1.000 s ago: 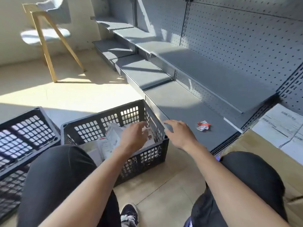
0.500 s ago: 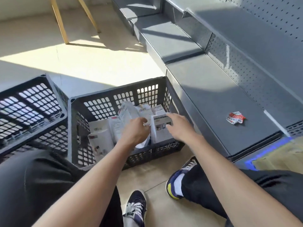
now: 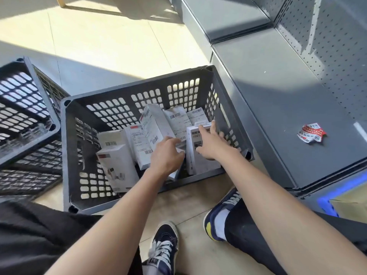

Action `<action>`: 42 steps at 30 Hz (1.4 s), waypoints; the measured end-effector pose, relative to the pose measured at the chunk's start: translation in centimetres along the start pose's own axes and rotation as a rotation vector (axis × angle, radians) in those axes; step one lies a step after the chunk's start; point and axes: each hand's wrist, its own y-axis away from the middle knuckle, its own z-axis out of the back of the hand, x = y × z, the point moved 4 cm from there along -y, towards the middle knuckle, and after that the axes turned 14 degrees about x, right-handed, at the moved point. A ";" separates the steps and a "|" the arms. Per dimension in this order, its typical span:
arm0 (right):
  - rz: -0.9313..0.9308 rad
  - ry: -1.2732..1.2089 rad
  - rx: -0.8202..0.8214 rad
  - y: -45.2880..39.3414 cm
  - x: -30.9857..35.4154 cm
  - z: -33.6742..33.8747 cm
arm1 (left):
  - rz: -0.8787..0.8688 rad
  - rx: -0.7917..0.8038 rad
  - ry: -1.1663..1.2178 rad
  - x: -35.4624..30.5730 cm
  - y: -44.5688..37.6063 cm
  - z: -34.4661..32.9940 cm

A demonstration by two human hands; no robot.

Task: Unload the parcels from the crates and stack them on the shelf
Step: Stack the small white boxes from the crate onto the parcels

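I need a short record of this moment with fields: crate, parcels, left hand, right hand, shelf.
crate: dark crate on the floor beside the shelf
parcels: white boxes inside the crate, some standing, some leaning
left hand: left hand in the crate, on the middle boxes; grip hidden
right hand: right hand, fingers spread on an upright box
shelf: grey shelf, only a crumpled wrapper on it

Pale tiled floor [image 3: 123, 36] lay in bright sunlight crossed by long shadows, a wooden furniture leg [image 3: 60, 1] stood at the top edge, grey pegboard wall [image 3: 333, 42] rose on the right
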 end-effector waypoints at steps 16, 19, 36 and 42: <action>-0.002 -0.042 -0.142 -2.9 -0.8 -1.4 | 0.022 -0.087 -0.112 1.2 0.1 -2.3; -0.004 -0.041 -0.166 -3.0 -0.7 -1.4 | 0.019 -0.069 -0.171 1.2 0.1 -2.6; 0.035 -0.104 -0.246 -3.0 -1.0 -1.3 | -0.027 -0.062 -0.284 1.1 -0.2 -2.3; 0.045 -0.129 -0.269 -2.8 -1.0 -1.2 | -0.024 -0.062 -0.229 1.2 -0.3 -2.2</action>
